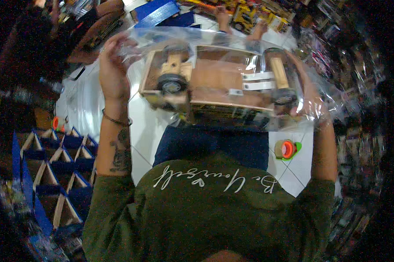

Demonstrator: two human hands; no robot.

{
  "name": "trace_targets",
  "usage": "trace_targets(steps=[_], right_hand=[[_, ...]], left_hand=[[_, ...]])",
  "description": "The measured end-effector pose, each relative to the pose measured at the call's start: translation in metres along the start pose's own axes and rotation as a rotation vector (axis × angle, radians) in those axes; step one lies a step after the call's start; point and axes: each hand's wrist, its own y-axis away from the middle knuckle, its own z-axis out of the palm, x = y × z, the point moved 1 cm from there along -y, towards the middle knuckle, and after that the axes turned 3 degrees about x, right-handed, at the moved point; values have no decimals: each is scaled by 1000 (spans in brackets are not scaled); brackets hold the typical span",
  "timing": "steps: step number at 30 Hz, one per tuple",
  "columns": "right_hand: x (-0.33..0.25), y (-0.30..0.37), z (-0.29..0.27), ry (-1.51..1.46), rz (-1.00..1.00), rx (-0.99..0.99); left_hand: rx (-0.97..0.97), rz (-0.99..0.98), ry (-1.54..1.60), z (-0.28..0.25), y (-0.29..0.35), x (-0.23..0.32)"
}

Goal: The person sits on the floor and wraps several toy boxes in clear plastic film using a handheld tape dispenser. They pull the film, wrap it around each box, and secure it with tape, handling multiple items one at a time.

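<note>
A wooden toy truck (pixel 218 70) with black wheels lies wheels-up inside a clear plastic bag (pixel 149 37), held above my lap. Its underside faces me, with two white strips near the right axle. My left hand (pixel 117 54), slightly blurred, has its fingers curled on the bag's left edge. At the other end, my right hand (pixel 308 98) grips the truck's right side through the plastic, its fingers partly hidden by glare and folds.
A roll of orange tape with a green holder (pixel 288 149) rests on white floor tiles to the right. Blue-and-wood racks (pixel 59 174) stand at left, near another orange roll (pixel 57 124). Ahead are yellow toy vehicles (pixel 245 17), blue panels (pixel 157 13) and another person's limbs.
</note>
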Motion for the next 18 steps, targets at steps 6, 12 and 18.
trace_targets(steps=[6,12,18], right_hand=[[5,11,-1,-186,33,195],[3,16,-5,-89,56,237],[8,19,9,-97,6,243]], left_hand=[[264,636,-742,14,-8,3],[230,833,-916,7,-25,-2],[239,619,-729,3,-31,-9]])
